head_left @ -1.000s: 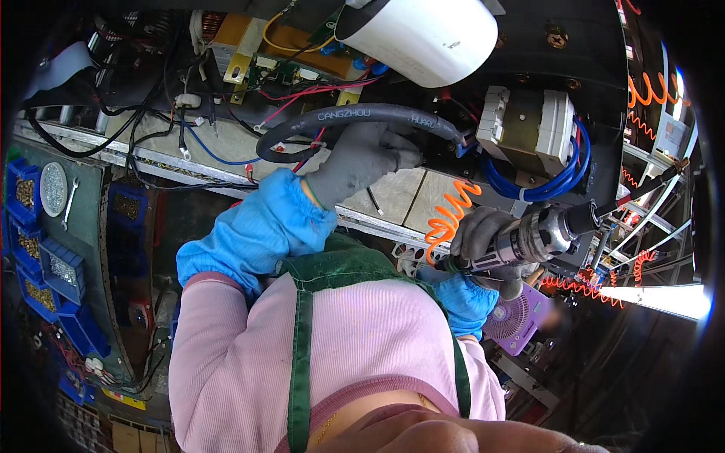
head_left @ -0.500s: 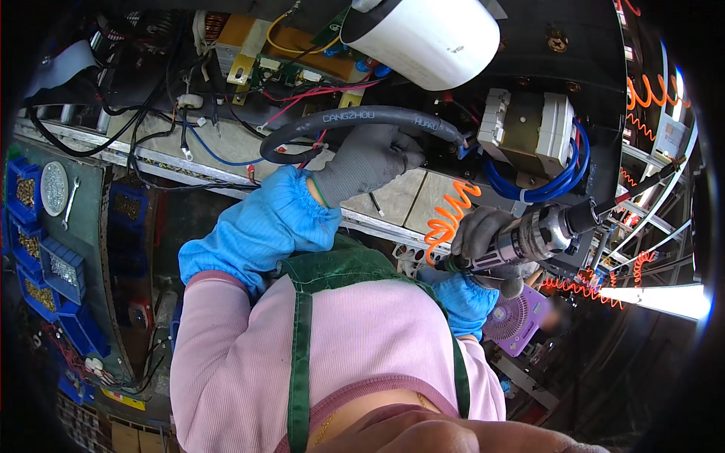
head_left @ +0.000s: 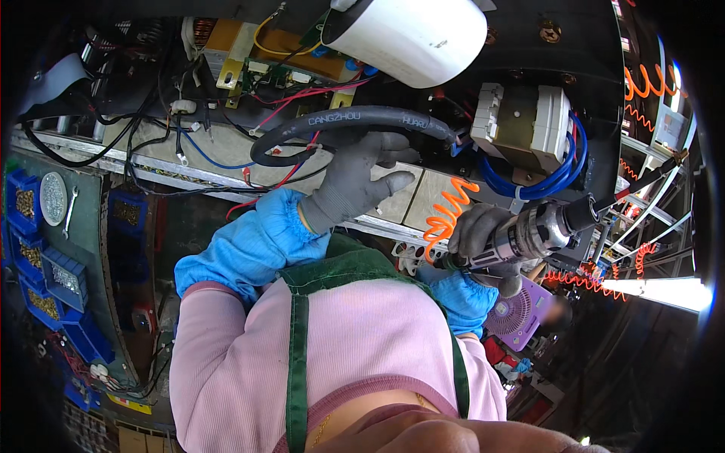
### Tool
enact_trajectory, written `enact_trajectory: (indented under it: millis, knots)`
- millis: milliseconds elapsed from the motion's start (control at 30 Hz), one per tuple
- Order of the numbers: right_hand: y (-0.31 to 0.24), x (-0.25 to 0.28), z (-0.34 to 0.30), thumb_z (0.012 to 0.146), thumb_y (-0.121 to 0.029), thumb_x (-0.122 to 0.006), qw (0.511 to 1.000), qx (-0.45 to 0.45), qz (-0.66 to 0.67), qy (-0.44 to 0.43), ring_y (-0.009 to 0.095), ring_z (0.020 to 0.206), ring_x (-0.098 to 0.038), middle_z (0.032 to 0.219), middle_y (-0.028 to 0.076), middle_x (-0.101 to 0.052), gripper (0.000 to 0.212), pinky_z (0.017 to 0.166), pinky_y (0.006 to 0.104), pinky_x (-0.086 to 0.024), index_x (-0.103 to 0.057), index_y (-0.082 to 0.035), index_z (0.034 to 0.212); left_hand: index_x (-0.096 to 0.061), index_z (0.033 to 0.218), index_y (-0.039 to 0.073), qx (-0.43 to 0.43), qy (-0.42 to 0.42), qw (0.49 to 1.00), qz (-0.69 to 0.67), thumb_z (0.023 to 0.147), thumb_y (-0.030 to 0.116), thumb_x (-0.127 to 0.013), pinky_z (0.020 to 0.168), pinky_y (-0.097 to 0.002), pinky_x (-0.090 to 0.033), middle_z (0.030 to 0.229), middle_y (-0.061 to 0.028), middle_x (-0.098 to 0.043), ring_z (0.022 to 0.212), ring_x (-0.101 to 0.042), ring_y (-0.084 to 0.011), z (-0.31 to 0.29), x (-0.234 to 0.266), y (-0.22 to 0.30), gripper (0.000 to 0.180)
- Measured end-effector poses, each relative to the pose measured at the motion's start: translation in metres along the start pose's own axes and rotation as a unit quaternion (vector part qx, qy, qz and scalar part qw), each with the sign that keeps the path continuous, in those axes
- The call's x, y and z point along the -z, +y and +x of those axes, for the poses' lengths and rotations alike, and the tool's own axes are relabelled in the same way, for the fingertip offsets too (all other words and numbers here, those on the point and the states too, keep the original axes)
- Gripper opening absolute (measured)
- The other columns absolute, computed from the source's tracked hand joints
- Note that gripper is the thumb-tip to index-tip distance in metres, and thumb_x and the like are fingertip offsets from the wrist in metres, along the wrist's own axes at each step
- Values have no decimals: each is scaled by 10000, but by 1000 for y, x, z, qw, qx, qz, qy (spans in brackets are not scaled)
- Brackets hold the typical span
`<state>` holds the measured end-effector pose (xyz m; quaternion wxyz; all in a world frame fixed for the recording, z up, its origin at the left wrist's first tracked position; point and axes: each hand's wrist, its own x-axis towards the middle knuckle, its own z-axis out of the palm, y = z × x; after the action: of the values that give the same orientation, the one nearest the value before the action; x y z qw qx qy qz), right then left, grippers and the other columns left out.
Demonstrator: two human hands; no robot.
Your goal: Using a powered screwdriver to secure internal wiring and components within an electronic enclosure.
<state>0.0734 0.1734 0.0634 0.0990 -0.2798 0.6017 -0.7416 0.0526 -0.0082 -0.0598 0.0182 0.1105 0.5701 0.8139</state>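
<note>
My left hand (head_left: 361, 183), in a grey glove and blue sleeve cover, is open with its fingers apart. It sits just below the thick black cable (head_left: 351, 117), fingertips close to the cable's underside; whether they touch I cannot tell. That cable bends from a loop on the left over to a transformer (head_left: 522, 124) with white side blocks and blue leads. Gripped in my gloved right hand (head_left: 477, 235) is a silver and black air-powered driver (head_left: 529, 235), its nose to the right. An orange coiled hose (head_left: 451, 215) runs down to the tool's rear end.
A large white cylinder (head_left: 411, 38) stands above the cable. Loose wires and a circuit board (head_left: 276, 73) lie at upper left. Blue bins (head_left: 29, 200) of small hardware, a round dish (head_left: 53, 198) and a wrench (head_left: 70, 213) are far left. A purple fan (head_left: 519, 313) stands lower right.
My left hand has drawn down and left from under the black cable, and its fingers have spread. A red wire now shows beside the left wrist. My right hand keeps the driver nearly still.
</note>
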Motion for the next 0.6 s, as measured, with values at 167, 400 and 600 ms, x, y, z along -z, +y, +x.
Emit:
enact_trajectory:
  millis: [167,400,600]
  knots:
    - [-2,-7,11,629,-590,-752,999,-15,-13,-26,135,528,-549,633,34,-557,585,496,272,-547,-542,-93,855,-491,1091,-13,-6,-24,998,55,763,72,-686,782,-324,-517,1001,-135,-624,895,-656,-235,6,0,8,391]
    - [-5,2,7,529,-482,-830,996,-57,60,-27,215,656,-612,728,85,-603,600,676,351,-564,-609,6,798,-481,1076,-19,22,1,1000,-20,739,19,-686,761,-309,-526,953,-127,-624,868,-662,-227,8,-5,10,397]
    - [-5,5,9,536,-461,-830,995,-52,67,-46,214,653,-610,723,83,-602,570,674,351,-565,-612,-2,796,-475,1079,-28,63,-12,997,-40,743,30,-700,752,-302,-530,962,-132,-623,876,-655,-198,8,-6,1,409]
